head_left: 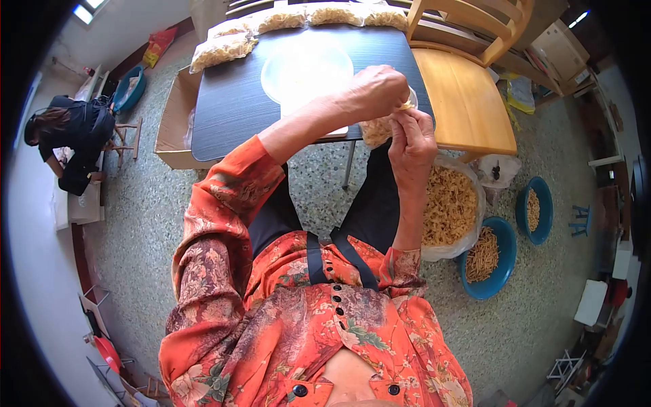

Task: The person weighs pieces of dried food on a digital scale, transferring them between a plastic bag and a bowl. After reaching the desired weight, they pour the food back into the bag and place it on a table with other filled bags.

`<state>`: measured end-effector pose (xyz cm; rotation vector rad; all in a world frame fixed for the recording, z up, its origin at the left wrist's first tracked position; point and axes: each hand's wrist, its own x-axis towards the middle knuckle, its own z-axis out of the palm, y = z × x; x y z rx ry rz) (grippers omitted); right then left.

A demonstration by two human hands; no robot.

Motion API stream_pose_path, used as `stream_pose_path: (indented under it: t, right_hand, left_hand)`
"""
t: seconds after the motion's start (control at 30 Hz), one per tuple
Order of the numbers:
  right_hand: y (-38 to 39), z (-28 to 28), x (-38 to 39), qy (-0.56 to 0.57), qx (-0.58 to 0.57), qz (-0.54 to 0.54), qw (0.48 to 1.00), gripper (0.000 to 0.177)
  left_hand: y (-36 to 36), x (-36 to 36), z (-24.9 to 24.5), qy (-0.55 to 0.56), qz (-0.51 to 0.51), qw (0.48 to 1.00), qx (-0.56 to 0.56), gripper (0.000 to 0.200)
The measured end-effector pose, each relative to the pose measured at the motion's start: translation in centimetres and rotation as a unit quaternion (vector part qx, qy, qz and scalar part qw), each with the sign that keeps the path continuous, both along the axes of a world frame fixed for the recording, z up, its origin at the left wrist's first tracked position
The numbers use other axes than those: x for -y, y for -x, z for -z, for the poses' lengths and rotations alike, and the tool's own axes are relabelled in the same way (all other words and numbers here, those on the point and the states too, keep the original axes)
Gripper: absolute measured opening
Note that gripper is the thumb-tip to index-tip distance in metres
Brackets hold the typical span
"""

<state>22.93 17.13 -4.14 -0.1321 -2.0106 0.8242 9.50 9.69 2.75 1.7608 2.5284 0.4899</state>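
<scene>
A clear plastic bag of pale dried pieces (375,131) hangs from my hands at the right front corner of the dark table (230,102). My left hand (380,88) is closed around the upper part of the bag, with its back toward me. Just beside it, my right hand (413,139) pinches the bag near its neck, where a few pieces show between the hands. A round, overexposed pale plate or tray (271,71) lies on the table, left of my hands. Several filled bags (220,51) line the table's back and left edges.
Right of the table stands a wooden chair (464,102). Below it are a large bag of dried pieces (449,207) and two blue basins (505,271), (536,234). A cardboard box (178,122) stands left. Another person (74,132) sits at the far left.
</scene>
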Motion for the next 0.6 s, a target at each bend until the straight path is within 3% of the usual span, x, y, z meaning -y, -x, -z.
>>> stream_pose_path:
  t: [0.07,0.13,0.2,0.23,0.3,0.33,0.4,0.43,0.6]
  right_hand:
    - [0.0,-0.3,-0.1,-0.007,0.006,0.005,1.000,0.012]
    - [0.0,-0.2,-0.3,-0.012,0.009,0.008,1.000,0.011]
    - [-0.1,-0.2,-0.4,-0.017,0.012,0.011,1.000,0.011]
    - [-0.1,-0.2,-0.4,-0.022,0.011,0.013,1.000,0.010]
    - [-0.3,-0.3,-0.2,-0.027,0.008,0.013,1.000,0.010]
    - [-0.4,-0.4,-0.2,-0.028,0.011,0.014,0.999,0.010]
    - [-0.2,-0.4,-0.2,-0.028,0.012,0.014,0.999,0.010]
    - [-0.1,-0.2,-0.1,-0.020,0.009,0.012,1.000,0.010]
    - [0.0,-0.2,-0.1,-0.016,0.015,0.008,1.000,0.010]
  left_hand:
    - [0.5,0.9,-1.1,0.004,0.007,0.999,0.051,0.011]
    - [1.6,2.8,-2.0,-0.156,0.082,0.981,0.082,0.013]
    - [3.2,4.4,-2.6,-0.181,0.029,0.978,0.096,0.011]
    - [4.6,5.3,-2.2,-0.168,-0.032,0.983,0.065,0.008]
    - [7.2,6.7,-2.2,0.069,-0.179,0.979,-0.066,0.004]
    - [8.6,7.8,-0.4,0.031,-0.191,0.979,-0.067,0.005]
    - [9.6,9.3,1.6,0.039,-0.192,0.974,-0.111,0.011]
    - [9.7,9.8,2.2,0.053,-0.196,0.977,-0.070,0.018]
    - [10.1,10.1,4.5,0.098,-0.168,0.974,-0.113,0.021]
